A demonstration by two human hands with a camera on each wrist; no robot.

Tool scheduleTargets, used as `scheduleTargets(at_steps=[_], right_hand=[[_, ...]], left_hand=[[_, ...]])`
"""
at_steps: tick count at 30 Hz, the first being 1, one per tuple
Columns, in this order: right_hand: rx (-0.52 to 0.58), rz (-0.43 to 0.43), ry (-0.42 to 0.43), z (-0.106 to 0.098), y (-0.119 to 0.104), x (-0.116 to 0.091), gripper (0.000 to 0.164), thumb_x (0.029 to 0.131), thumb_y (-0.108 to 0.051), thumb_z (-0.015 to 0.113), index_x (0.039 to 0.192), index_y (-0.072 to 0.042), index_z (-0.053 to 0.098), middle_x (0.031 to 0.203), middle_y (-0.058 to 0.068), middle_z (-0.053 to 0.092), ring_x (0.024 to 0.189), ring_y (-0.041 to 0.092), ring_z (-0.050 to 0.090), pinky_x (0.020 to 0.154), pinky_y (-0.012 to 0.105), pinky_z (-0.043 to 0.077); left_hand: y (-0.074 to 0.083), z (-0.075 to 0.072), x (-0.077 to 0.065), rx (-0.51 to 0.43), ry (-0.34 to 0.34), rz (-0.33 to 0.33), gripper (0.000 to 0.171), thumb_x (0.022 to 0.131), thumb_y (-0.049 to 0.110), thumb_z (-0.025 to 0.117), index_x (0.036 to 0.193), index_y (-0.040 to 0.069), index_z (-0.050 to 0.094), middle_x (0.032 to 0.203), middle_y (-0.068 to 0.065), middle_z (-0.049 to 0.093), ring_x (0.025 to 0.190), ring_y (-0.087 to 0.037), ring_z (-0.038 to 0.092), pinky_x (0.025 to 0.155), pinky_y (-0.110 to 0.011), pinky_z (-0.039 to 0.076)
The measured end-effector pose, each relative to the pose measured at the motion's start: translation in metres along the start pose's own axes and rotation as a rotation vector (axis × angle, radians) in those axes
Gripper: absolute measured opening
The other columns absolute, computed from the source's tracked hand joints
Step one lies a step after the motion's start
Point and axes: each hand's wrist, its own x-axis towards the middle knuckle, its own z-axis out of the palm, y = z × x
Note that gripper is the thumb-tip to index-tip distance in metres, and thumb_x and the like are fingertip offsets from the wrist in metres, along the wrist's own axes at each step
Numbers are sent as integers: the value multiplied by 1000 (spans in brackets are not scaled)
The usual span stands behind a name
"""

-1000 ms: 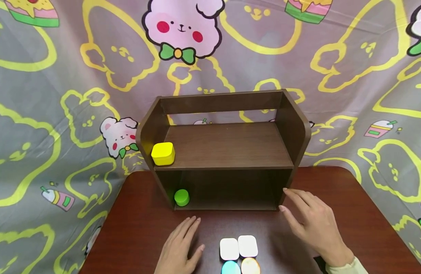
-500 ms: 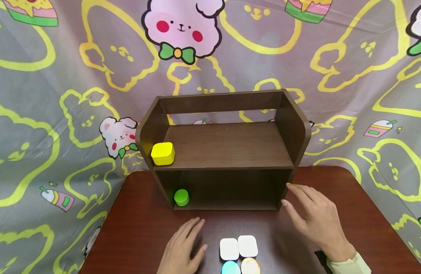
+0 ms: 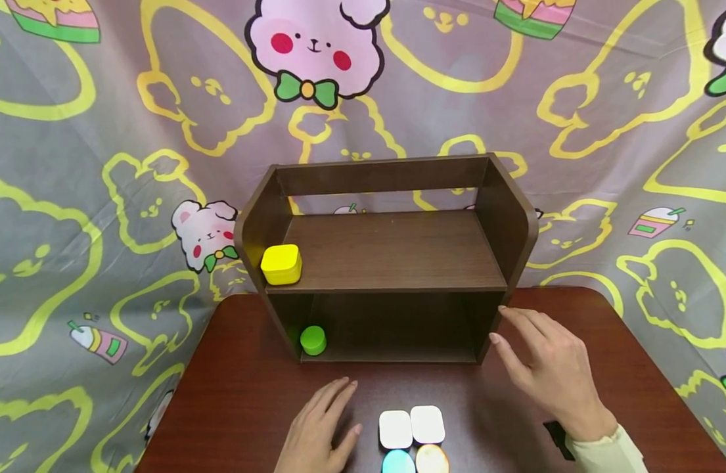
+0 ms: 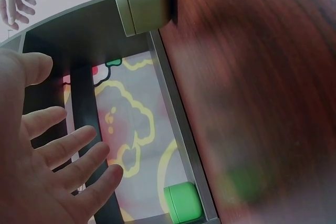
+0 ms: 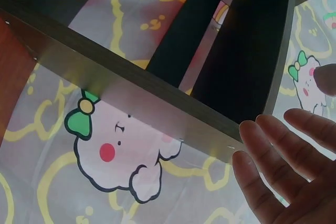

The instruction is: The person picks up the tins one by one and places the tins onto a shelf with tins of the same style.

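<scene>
My left hand (image 3: 319, 430) hovers low over the table, left of two white rounded-square containers (image 3: 395, 429), its fingers extended and holding nothing. My right hand (image 3: 548, 368) is at the right front corner of the dark brown two-tier shelf (image 3: 392, 289), fingers spread and nothing in its grasp. A yellow rounded-square container (image 3: 281, 265) sits at the left end of the upper tier. Below it, a green round container (image 3: 313, 340) stands in the left corner of the lower tier. Close to the white pair are a blue round lid (image 3: 398, 462) and a pale orange-rimmed one (image 3: 431, 459), cut by the frame edge.
The shelf stands on a reddish-brown table (image 3: 221, 401). Behind and at both sides hangs a cartoon-printed cloth (image 3: 457, 125). A small black object (image 3: 558, 439) lies beside my right wrist.
My right hand has drifted slightly right and away from me. My left hand has shifted a little to the right. The containers and shelf have stayed in place.
</scene>
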Motion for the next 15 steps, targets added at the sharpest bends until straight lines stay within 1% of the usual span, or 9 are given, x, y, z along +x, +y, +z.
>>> scheduleTargets(at_steps=[6, 10, 15], right_hand=[[-14, 9, 2, -4, 2, 5, 53, 103, -49, 51, 113, -3, 76, 102, 10, 77, 86, 28, 72, 73, 43, 49], [-13, 14, 9, -5, 4, 7, 55, 103, -50, 50, 112, -3, 76, 102, 11, 77, 87, 29, 72, 75, 43, 49], [-15, 14, 32, -4, 6, 9, 56, 103, -52, 51, 112, -3, 77, 101, 12, 77, 87, 31, 73, 76, 42, 47]], left_hand=[[0, 1, 1, -3, 18, 21, 77, 81, 41, 83, 150, 25, 55, 144, 2, 64, 130, -16, 63, 98, -37, 58], [0, 3, 1, -34, 30, 33, 77, 81, 39, 82, 151, 25, 54, 145, 2, 63, 131, -16, 62, 98, -38, 57], [2, 4, 1, -69, 26, 27, 76, 82, 38, 81, 152, 25, 54, 146, 3, 62, 131, -16, 62, 98, -39, 58]])
